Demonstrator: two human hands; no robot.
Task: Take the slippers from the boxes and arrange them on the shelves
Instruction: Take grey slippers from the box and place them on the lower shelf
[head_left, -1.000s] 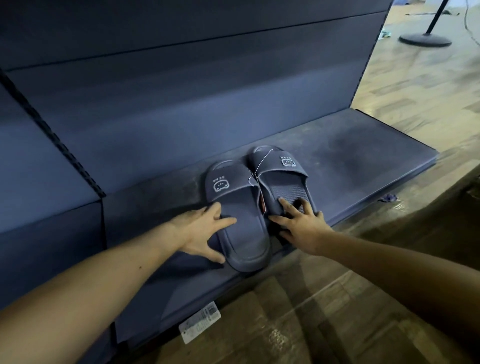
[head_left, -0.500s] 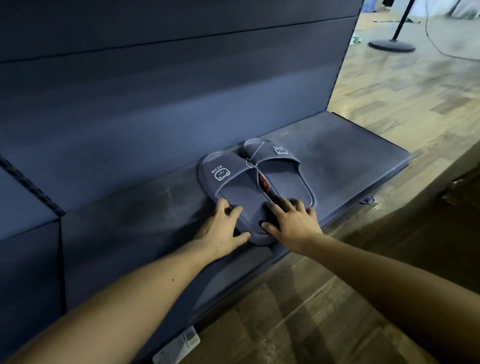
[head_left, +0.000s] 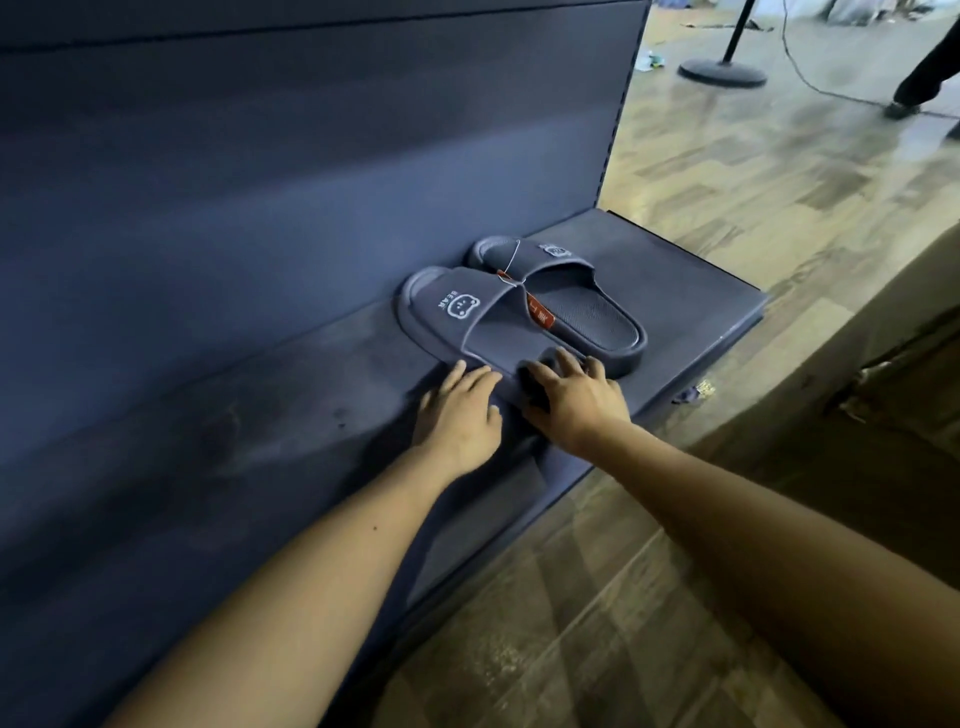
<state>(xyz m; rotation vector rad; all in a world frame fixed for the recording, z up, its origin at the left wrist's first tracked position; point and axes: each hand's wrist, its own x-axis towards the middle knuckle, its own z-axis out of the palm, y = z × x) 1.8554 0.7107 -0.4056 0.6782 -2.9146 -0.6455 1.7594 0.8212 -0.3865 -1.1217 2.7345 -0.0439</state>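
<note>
A pair of dark blue slippers lies side by side on the low blue shelf (head_left: 270, 415), toes toward the back panel. The left slipper (head_left: 467, 317) bears a white bear logo on its strap; the right slipper (head_left: 587, 306) lies just beyond it. A red tag (head_left: 540, 317) on a thin string joins them. My left hand (head_left: 457, 415) rests with straight fingers against the heel of the left slipper. My right hand (head_left: 571, 397) presses with spread fingers on the heels where the two slippers meet.
The shelf's blue back panel (head_left: 311, 156) rises behind the slippers. Wooden floor (head_left: 779, 171) spreads to the right, with a round stand base (head_left: 722, 70), a cable and a person's leg (head_left: 924, 73) at the far top right. A brown box edge (head_left: 857, 332) stands at right.
The view has swung left and the slippers now lie further right on the shelf, pushed toward the back panel. Both hands have followed at the heels, fingers still flat.
</note>
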